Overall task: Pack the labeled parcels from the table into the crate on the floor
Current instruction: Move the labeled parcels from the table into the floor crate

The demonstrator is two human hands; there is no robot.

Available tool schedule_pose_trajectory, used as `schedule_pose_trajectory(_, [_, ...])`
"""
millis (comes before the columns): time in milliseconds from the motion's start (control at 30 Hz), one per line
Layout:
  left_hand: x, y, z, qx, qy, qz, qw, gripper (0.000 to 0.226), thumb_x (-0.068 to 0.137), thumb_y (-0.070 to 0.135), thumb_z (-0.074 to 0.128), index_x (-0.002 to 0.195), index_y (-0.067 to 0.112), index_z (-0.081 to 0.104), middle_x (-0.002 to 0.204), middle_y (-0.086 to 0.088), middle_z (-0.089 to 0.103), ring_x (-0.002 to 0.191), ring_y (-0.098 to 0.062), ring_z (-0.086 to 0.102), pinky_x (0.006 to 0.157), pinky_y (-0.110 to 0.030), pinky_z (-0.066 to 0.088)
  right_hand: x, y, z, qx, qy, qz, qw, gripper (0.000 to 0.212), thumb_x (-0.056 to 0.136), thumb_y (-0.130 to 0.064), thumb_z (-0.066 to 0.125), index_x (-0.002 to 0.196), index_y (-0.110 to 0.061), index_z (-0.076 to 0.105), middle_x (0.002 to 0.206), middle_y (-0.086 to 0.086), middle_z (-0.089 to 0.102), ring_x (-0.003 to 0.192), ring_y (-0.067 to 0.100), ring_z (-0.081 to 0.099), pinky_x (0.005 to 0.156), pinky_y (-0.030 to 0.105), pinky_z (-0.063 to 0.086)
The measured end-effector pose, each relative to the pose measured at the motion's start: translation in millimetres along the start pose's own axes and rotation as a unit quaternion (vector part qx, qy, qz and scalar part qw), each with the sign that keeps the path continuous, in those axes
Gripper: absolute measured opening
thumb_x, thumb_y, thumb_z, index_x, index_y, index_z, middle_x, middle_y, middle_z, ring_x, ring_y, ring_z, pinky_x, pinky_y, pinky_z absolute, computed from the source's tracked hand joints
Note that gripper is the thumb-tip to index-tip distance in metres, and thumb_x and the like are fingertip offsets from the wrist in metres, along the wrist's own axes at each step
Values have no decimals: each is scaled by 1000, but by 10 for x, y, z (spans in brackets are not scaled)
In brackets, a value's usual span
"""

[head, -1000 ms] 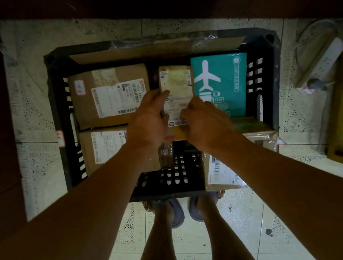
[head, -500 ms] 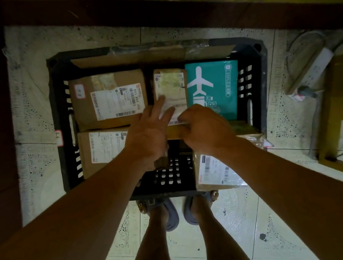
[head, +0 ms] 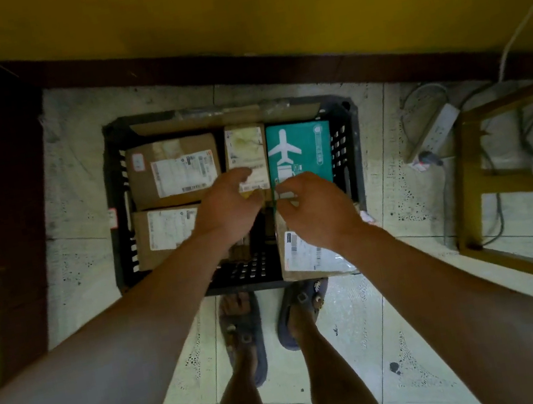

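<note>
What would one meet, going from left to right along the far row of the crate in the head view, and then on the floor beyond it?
brown parcel with a white label → narrow parcel with a yellowish label → teal box with an aeroplane → crate's right wall → white power strip
</note>
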State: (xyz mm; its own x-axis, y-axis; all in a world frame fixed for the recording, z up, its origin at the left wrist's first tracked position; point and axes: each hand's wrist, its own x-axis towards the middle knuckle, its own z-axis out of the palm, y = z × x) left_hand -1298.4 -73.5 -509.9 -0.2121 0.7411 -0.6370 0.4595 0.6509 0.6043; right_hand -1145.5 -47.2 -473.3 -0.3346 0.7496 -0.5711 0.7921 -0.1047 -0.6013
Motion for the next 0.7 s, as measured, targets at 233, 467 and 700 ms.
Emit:
schedule_pose_trajectory(233, [-1024,737,-360,-258,14,-90,962,24,94,27,61,117,28,65,120,0,67,110,-18,62,96,-36,50,-923,-498,-635,62,67,37,995,25,96,-25,51,115,-20,66,116,1,59,100,17,59,74,25,48])
schedule_pose_trajectory(467, [-2289,1673,-870,-218,-24,31,975,18,96,33,58,111,37,65,116,9,66,112,-12,60,102,-40,46,-2341,-1004,-1415,144,186,95,967,35,95,-30,54,131,-28,58,133,-4,61,112,7,56,89,24,44])
schedule_pose_trajectory(700, [-3207,2507,-881,-195,-92,127,968,14,98,30,55,96,38,66,110,12,69,105,-5,62,87,-27,47,-3570,-1211,-1926,114,263,114,951,33,96,-33,54,128,-29,59,133,-6,59,115,10,56,95,27,45])
